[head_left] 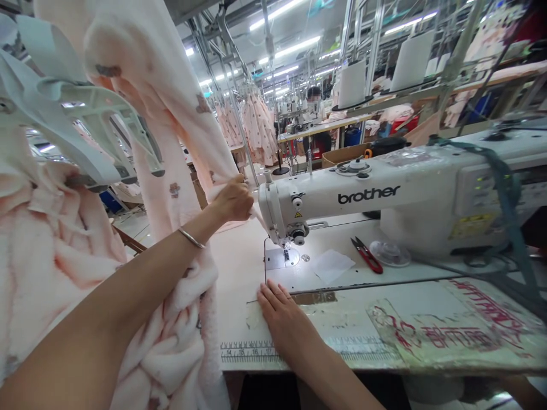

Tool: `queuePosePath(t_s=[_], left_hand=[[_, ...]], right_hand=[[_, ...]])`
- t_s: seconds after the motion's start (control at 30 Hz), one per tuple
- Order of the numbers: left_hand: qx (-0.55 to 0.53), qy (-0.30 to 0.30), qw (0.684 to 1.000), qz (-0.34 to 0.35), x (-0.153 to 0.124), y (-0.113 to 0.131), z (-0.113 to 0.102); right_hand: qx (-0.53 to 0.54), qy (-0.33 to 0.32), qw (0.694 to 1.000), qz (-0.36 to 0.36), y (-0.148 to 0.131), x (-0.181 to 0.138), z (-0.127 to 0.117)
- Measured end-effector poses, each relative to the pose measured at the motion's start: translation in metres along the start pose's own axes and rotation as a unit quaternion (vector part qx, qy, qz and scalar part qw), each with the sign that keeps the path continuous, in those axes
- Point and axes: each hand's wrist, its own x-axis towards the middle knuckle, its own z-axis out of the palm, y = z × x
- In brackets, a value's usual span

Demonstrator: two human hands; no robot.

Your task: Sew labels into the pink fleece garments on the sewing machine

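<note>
My left hand reaches up and forward beside the head of the sewing machine. Its fingers are closed round the edge of a pale pink fleece garment with small bear-like patches, which hangs down at the left. A metal bangle circles that wrist. My right hand lies flat on the machine table, palm down, fingers stretched towards the needle plate. Nothing shows in it. The presser foot is lit, and no cloth is visible under it.
Red-handled thread snips, a clear plastic disc and a white scrap lie on the machine bed. A printed ruler runs along the front edge. White clip hangers hang at left. Thread cones stand behind.
</note>
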Motion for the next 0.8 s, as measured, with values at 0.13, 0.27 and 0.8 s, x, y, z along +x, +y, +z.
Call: queuePosePath(t_s=[0.13, 0.27, 0.8], left_hand=[[0.006, 0.0, 1.0, -0.003, -0.001, 0.002, 0.0], [0.01, -0.002, 1.0, 0.0, -0.001, 0.002, 0.003], [0.009, -0.005, 1.0, -0.005, -0.003, 0.006, -0.001]], right_hand=[[-0.012, -0.004, 1.0, -0.001, -0.001, 0.0, 0.002], [-0.031, -0.003, 1.0, 0.001, -0.007, 0.0, 0.002], [-0.224, 0.026, 0.883, 0.411, 0.1, -0.022, -0.093]])
